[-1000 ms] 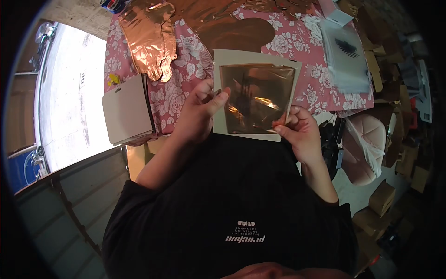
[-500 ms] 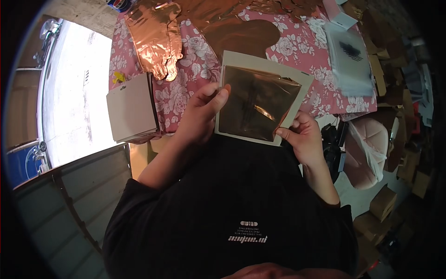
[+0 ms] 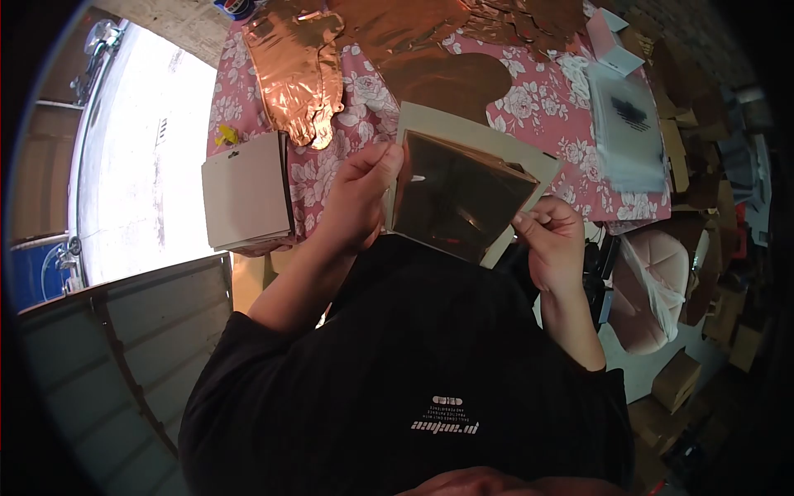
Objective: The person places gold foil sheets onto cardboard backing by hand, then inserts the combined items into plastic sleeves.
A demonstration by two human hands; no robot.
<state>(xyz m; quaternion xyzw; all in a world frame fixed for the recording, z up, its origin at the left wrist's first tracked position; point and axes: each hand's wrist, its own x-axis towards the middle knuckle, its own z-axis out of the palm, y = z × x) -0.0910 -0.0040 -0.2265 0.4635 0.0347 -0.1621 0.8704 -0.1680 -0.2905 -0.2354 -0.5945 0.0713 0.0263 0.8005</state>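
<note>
In front of my chest is a pale card (image 3: 426,118) with a folded, shiny dark-gold foil piece (image 3: 459,198) lying on it. My left hand (image 3: 360,194) is closed on the left edge of the card, thumb on top. My right hand (image 3: 556,240) pinches the right edge of the card near the foil's corner. The fingers behind the card are hidden. To the left of my left hand stands a stack of pale cards (image 3: 248,194). Flat copper foil balloons (image 3: 298,70) lie beyond my hands on the table.
A pink floral tablecloth (image 3: 517,99) covers the table. More copper foil (image 3: 438,78) spreads over its far side. Clear plastic bags (image 3: 624,140) and a white box (image 3: 614,41) sit at the right. A cushioned chair (image 3: 649,285) and cardboard boxes (image 3: 678,380) stand on the floor.
The card with the foil has tilted and shifted slightly down and right in view. My right hand has slid a little up along the card's right edge. The view has shifted slightly.
</note>
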